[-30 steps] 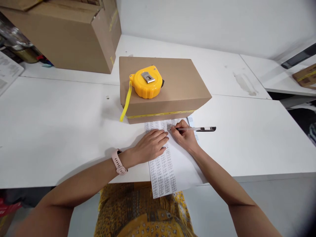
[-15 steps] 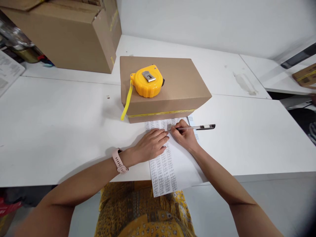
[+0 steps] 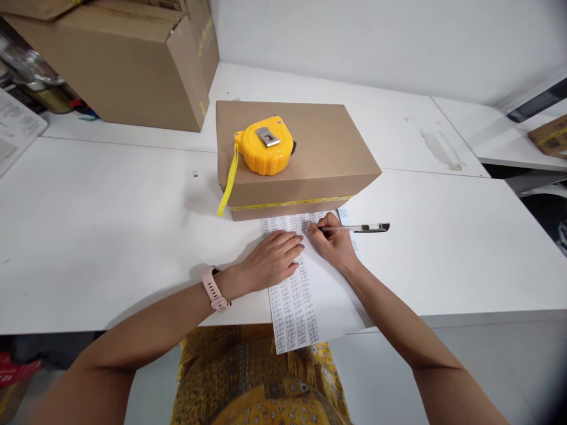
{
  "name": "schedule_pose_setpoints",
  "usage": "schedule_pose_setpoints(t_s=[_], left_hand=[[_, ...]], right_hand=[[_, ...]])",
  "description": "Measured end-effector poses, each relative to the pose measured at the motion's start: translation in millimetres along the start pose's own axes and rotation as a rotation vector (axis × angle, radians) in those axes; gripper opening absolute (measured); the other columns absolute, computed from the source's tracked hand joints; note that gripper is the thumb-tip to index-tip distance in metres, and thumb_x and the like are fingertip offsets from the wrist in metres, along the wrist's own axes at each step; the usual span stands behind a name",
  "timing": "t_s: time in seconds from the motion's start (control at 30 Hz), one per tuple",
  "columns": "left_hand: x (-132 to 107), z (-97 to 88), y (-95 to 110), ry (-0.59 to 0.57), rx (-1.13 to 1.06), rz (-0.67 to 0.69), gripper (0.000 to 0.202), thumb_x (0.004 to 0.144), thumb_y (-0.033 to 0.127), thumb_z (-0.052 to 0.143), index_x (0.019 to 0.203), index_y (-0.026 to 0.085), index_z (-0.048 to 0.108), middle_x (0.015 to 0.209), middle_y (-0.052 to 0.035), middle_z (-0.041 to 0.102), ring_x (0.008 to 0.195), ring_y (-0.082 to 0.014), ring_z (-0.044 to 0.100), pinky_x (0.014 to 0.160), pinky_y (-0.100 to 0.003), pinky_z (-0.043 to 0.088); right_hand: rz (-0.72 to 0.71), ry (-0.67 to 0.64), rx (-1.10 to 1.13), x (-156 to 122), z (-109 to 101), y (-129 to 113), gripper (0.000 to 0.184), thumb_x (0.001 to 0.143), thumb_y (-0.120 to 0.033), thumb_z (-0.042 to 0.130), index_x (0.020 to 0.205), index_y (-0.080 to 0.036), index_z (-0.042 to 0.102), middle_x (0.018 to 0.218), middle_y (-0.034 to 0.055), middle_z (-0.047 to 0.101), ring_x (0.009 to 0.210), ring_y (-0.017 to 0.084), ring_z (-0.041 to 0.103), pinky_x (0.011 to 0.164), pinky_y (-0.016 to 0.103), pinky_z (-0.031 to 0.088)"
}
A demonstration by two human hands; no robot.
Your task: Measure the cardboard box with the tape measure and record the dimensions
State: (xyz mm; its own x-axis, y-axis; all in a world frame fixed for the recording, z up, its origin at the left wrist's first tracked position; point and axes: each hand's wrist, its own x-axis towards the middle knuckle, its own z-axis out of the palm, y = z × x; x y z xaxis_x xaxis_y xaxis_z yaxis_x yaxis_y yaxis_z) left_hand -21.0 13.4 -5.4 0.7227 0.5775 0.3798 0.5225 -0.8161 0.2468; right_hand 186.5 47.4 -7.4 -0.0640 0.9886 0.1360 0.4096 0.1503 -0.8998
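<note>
My right hand (image 3: 335, 242) grips a pen (image 3: 358, 228) with a clear barrel and dark cap end, its tip at the sheet of paper (image 3: 328, 301). Columns of small handwriting cover the paper's left part; its right part is white. My left hand (image 3: 277, 257) lies flat on the sheet, fingers stretched out towards the pen tip. Just beyond both hands sits a closed cardboard box (image 3: 328, 141) with yellow tape along its front. On its top rests a yellow tape measure (image 3: 267, 154), the strap hanging over the box's front edge.
A larger cardboard box (image 3: 133, 77) stands at the back left of the white table (image 3: 110, 224). Beside it are a printed sheet (image 3: 18, 127) and assorted items. Another taped box (image 3: 551, 136) is at the far right. The paper overhangs the table's front edge.
The pen and my right hand have shifted very slightly to the right along the writing. My left hand remains in place on the paper.
</note>
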Motion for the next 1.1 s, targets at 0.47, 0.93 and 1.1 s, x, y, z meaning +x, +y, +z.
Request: schedule_pose_setpoints(t_s=[0.47,0.93,1.1], left_hand=[[-0.3,1.4,-1.1,0.02,0.028,0.018,0.028,0.098,0.023,0.056,0.122,0.009,0.063,0.132,-0.0167,0.068,0.128,-0.03,0.06,0.109,-0.047,0.05],[-0.4,1.5,-1.0,0.047,0.034,0.027,0.028,0.098,0.022,0.056,0.121,0.008,0.063,0.131,-0.0171,0.068,0.126,-0.0301,0.061,0.107,-0.046,0.051],[-0.3,0.6,-0.2,0.035,0.045,0.027,0.028,0.098,0.023,0.056,0.121,0.008,0.063,0.132,-0.0165,0.068,0.126,-0.0299,0.061,0.108,-0.046,0.051]], right_hand=[[0.004,0.002,0.061,1.6,0.2,-1.9,0.023,0.081,-0.028,0.064,0.071,-0.025,0.044,0.056,-0.0073,0.041,0.052,0.01,0.035,0.05,0.027,0.027],[-0.008,0.011,0.074,2.7,-0.2,-2.9,0.023,0.079,-0.023,0.064,0.07,-0.025,0.043,0.056,-0.0077,0.039,0.052,0.01,0.034,0.05,0.027,0.026],[-0.029,0.012,0.071,3.6,-1.4,-4.1,0.021,0.078,-0.023,0.063,0.07,-0.025,0.044,0.056,-0.0078,0.039,0.051,0.01,0.034,0.049,0.027,0.026]])
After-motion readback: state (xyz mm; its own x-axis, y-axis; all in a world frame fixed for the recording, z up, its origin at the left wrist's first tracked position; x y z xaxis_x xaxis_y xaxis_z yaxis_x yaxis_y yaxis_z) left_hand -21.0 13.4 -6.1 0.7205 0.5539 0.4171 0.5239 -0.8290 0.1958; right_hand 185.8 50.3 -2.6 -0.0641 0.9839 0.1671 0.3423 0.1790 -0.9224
